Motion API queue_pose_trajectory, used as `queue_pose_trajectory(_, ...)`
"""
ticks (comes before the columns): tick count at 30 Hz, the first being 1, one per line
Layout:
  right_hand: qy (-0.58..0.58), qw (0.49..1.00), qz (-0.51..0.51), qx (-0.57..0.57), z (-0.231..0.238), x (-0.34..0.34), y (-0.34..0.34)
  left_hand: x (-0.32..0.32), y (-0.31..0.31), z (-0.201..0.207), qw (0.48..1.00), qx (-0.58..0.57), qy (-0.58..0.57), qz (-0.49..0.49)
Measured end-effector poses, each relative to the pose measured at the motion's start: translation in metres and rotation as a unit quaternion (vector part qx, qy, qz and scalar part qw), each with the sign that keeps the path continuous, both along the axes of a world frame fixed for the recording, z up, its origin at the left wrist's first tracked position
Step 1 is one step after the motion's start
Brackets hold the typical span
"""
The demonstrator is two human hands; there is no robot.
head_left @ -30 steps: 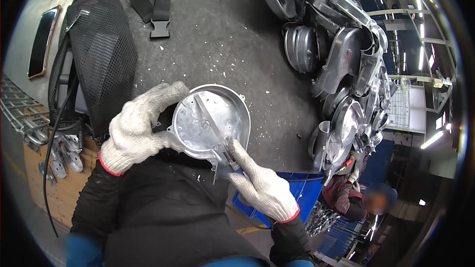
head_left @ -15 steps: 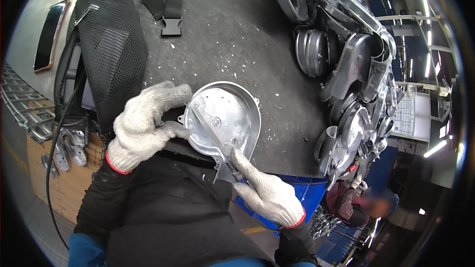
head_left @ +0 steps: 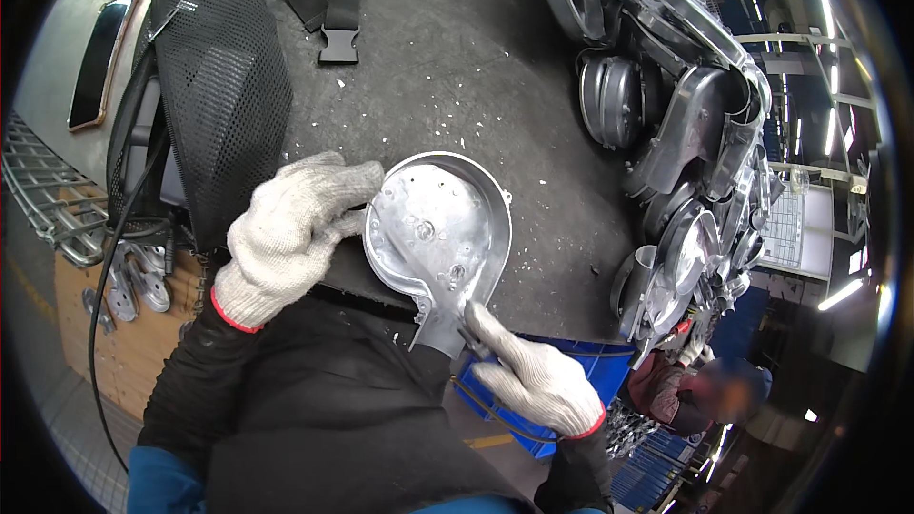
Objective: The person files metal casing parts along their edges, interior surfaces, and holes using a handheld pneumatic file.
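Note:
A shiny cast metal housing point(head_left: 495, 238), round and shallow with a short spout at the near side, lies face up at the near edge of the dark work table. My left hand point(head_left: 286, 228), in a white knit glove with a red cuff, grips its left rim between thumb and fingers. By the spout is my right hand point(head_left: 538, 376), gloved alike, its fingers closed around a thin dark tool point(head_left: 468, 335). Most of that tool is hidden, so its kind cannot be told. A pale straight streak crosses the housing's floor; whether it is a blade or a ridge is unclear.
Similar metal housings point(head_left: 681, 133) are piled along the table's right side. A black mesh bag point(head_left: 224, 86) with a strap and buckle point(head_left: 338, 46) lies at left, beside a phone point(head_left: 103, 62). Blue crates point(head_left: 595, 371) stand below the table edge. A co-worker point(head_left: 681, 390) is at lower right.
My right hand has drawn back slightly toward the spout's near end, down and to the right. The housing and my left hand appear a little further right, as does the whole view.

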State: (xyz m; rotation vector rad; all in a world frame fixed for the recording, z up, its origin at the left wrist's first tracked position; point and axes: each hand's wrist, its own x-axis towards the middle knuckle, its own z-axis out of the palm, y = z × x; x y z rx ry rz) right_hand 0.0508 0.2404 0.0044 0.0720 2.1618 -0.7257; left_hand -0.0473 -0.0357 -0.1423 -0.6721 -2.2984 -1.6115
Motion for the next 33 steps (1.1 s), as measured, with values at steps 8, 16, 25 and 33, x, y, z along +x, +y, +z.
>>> queue_pose_trajectory(8,0.027,0.993,0.110,0.040,-0.006,0.002,0.012,0.000,-0.002,0.008,0.998,-0.015,-0.056,-0.025)
queue_pose_trajectory(16,0.034,0.990,0.131,0.034,-0.002,-0.004,0.020,-0.001,-0.002,0.003,0.999,-0.023,-0.024,-0.006)
queue_pose_trajectory(25,-0.010,0.999,-0.017,0.043,0.006,0.006,-0.002,-0.006,-0.006,0.009,0.999,-0.028,-0.006,-0.041)
queue_pose_trajectory(33,-0.056,0.994,-0.080,0.056,0.016,0.016,-0.016,-0.002,-0.002,0.010,0.999,-0.032,-0.011,-0.025)
